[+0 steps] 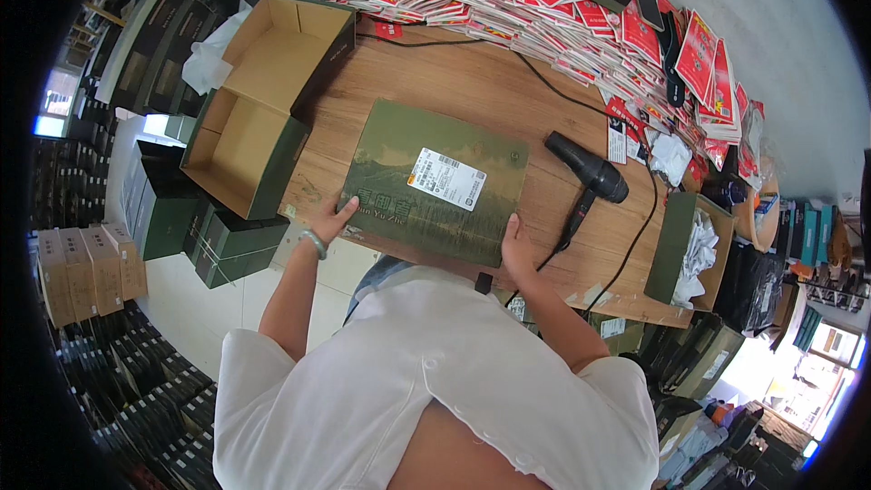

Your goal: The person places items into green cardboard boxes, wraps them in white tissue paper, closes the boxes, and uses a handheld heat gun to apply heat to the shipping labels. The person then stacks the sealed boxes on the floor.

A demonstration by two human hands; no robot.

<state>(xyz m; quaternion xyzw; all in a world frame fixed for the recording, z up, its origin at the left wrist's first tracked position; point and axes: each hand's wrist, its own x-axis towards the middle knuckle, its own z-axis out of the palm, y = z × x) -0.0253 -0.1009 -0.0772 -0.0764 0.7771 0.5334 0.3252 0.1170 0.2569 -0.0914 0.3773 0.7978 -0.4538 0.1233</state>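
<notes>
A flat green cardboard box lies at the near edge of the wooden table, printed with a dark landscape pattern. On its lid sits a white shipping label. My left hand grips its near left corner, thumb on top; a pale bangle circles that wrist. At the right near corner my right hand holds the side of the box, its fingers partly hidden. Just right of the box rests a black hair dryer, its handle toward me.
An open, hollow green box with brown insides stands at the table's left edge. Red printed packets pile along the back. A black cord curves across the right side. Crumpled paper fills a small box there. Stacked boxes stand left.
</notes>
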